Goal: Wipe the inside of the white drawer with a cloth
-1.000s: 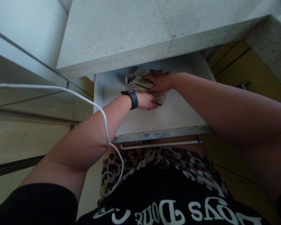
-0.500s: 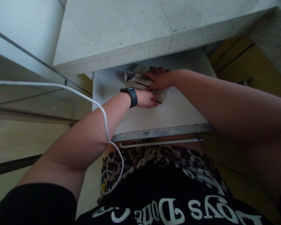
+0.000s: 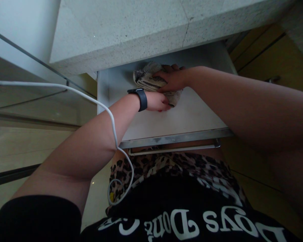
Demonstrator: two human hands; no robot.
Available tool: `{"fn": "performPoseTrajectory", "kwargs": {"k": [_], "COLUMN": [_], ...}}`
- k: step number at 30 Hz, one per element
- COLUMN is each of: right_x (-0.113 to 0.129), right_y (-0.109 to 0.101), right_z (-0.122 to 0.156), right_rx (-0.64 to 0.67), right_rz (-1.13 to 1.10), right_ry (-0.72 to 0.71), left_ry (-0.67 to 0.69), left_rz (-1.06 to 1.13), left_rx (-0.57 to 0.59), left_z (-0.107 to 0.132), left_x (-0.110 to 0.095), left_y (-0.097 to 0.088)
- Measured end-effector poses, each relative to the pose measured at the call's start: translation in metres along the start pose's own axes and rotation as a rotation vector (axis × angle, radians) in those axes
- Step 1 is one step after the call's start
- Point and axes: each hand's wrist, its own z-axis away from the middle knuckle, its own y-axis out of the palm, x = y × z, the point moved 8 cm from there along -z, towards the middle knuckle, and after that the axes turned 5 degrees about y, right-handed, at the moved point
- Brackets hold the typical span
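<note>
Folded cloth [image 3: 146,80] is what you've got both hands on, and it's inside the pulled-out drawer [image 3: 154,127], toward the back left, under the edge of the big stone counter [image 3: 118,30]. Drawer first: it's between you and the counter, with the handle [image 3: 176,148] facing you. The cloth's long axis runs on a slant, from the far left down to the near right, and the far-left end pokes out past your fingers.

Neither hand is really nearer, since both touch it. Your right hand [image 3: 174,80] comes over the top from the right, thumb and fingers spread apart across the folds. Your left hand [image 3: 156,101] is along the near edge, fingers curled in by the near-right end. Can't tell if either one is actually clamped on it or just pressing; the undersides are hidden.
</note>
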Motion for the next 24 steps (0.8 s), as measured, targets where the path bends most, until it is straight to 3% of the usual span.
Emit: {"fn": "performPoseTrajectory", "kwargs": {"k": [9,24], "right_x": [0.01,0.007], "right_y": [-0.008,-0.007], "right_z": [0.012,0.01], "right_rx": [0.018,0.011], "right_rz": [0.12,0.083], "right_ry": [-0.011,0.004], "left_ry": [0.014,0.001], "left_rz": [-0.101,-0.083], "left_rx": [0.036,0.032], "left_z": [0.006,0.006], "left_x": [-0.007,-0.004], "left_y": [-0.003,-0.002]}}
